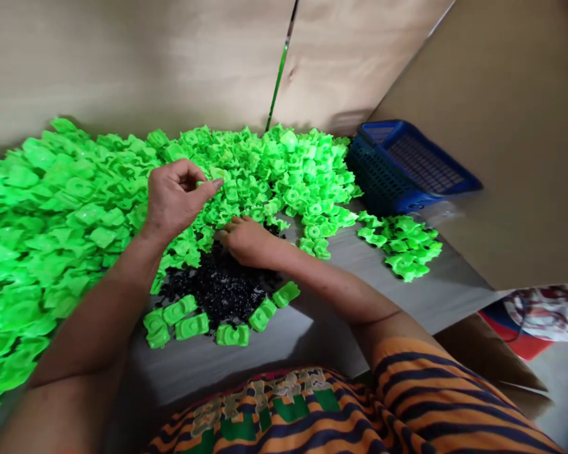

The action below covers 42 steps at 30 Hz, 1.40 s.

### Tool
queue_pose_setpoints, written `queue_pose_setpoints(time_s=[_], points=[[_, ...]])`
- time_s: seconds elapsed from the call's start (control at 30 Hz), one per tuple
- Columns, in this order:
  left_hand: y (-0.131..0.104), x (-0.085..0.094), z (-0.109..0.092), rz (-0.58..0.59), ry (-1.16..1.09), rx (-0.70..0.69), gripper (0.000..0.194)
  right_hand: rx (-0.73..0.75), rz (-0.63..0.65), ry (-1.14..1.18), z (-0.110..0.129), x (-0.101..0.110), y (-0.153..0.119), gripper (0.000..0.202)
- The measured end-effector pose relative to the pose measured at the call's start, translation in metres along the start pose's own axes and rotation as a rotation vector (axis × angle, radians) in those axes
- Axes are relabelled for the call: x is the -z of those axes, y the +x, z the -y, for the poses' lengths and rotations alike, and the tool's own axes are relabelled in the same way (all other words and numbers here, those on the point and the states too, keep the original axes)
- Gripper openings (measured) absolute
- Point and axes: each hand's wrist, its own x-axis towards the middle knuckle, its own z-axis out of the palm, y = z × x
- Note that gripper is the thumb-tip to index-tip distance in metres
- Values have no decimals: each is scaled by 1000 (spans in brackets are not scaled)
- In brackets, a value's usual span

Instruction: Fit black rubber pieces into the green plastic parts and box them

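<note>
My left hand (pixel 177 194) is raised over the big heap of bright green plastic toy car bodies (pixel 89 183). Its thumb and curled fingers pinch a green piece, mostly hidden behind the hand. Lower and to the right, my right hand (pixel 250 243) reaches into a pile of small black plastic parts (pixel 222 287). Those fingers are bent together; whatever is between their tips is hidden. Along the near side of the black pile lie several separate green car bodies, one of them (pixel 233 335) directly in front.
A blue plastic basket (pixel 383 173) leans tilted against the board on the right. Before it, a smaller cluster of green car bodies (pixel 409 246) lies on the grey tabletop (pixel 350 287). Wooden panels (pixel 208 63) wall off the back. Cardboard (pixel 492 359) and a bag (pixel 551 312) sit low at right.
</note>
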Motion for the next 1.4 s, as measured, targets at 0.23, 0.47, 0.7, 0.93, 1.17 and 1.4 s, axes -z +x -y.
queue_pose_setpoints(time_s=[0.23,0.47,0.7,0.93,1.17,1.4], points=[[-2,-12,9,15,-123,125,23,61,152,-30,-1,6,17,33],[4,-12,21,27,-363,327,39,94,85,145,-11,9,9,30],[-1,-19,16,-10,-327,289,42,221,-151,552,-28,-1,1,27],[-1,-20,16,-9,-338,282,35,20,-624,1012,-50,-1,3,17],[-13,-32,10,-6,-314,233,34,-105,-875,1132,-47,-12,19,11],[-16,-37,20,69,-252,192,43,-181,-994,833,-40,-10,14,14]])
